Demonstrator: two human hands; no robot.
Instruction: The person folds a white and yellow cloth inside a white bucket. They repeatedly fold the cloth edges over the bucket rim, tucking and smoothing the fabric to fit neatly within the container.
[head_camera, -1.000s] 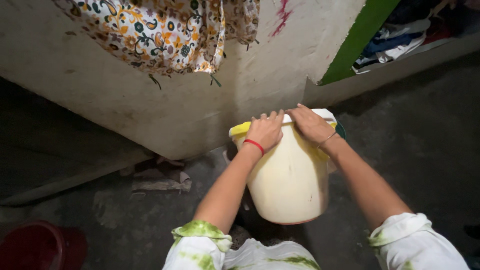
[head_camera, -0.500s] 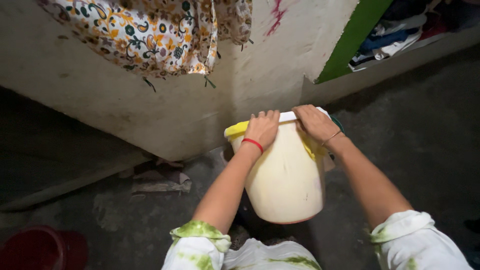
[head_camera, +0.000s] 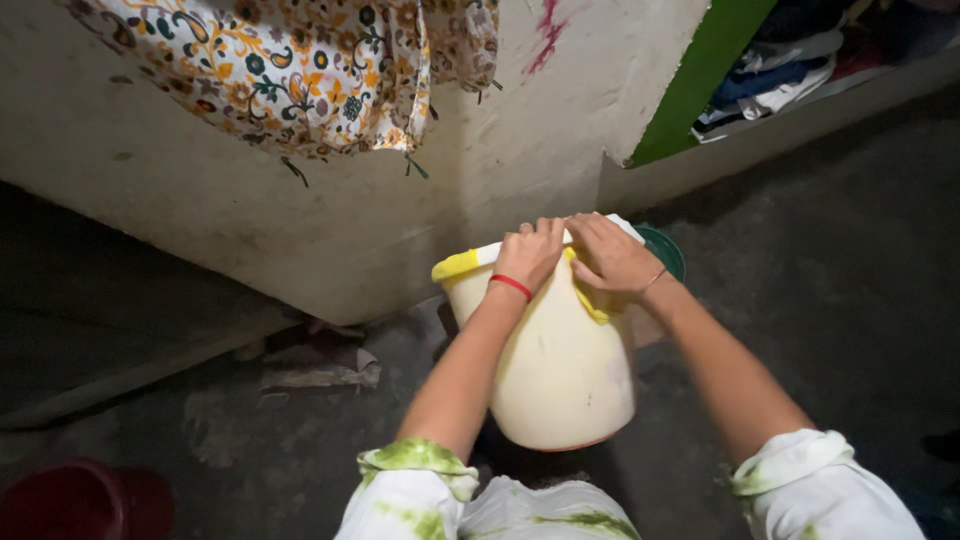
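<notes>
A cream plastic bucket stands on the dark floor in front of me, close to a pale wall. A yellow cloth is stretched over its mouth and hangs a little down the side. My left hand, with a red band at the wrist, presses on the cloth at the bucket's rim. Beside it, almost touching, my right hand grips the cloth over the rim. The bucket's inside is hidden.
A flowered cloth hangs on the wall above. A green round object peeks out behind the bucket. Crumpled scraps lie on the floor at left. A dark red tub sits at bottom left. Folded clothes lie on a ledge beyond a green post.
Both hands stay on the bucket's rim. The yellow cloth now hangs further down the bucket's side under my right hand. The view has shifted slightly.
</notes>
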